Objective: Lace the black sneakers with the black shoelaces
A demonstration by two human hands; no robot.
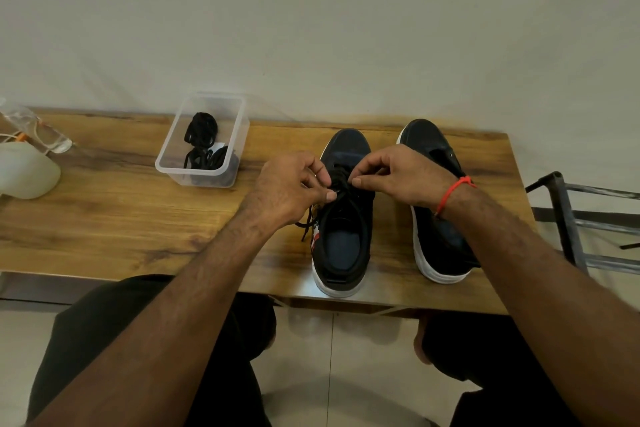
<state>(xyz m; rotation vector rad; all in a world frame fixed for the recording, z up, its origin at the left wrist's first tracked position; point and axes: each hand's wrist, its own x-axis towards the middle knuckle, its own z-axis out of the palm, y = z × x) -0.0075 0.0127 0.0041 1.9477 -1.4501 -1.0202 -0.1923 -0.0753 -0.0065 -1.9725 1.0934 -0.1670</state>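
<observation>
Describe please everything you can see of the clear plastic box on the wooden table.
The clear rectangular plastic box has rounded corners, a thick rim and no lid. It stands upright on the wooden table, near the far edge, to the left of both black sneakers and apart from them. Inside it lie bundled black shoelaces. Neither hand touches it.

Soft, even indoor light falls on my wooden table [104, 211], bright enough to read the grain, with a pale sheen at its near edge. My forearms cast only faint shadows. The wide lens bows the table's far edge and stretches the corners. The black sneakers [346, 246] lose detail in their dark uppers; focus softens slightly at the frame's borders.
</observation>
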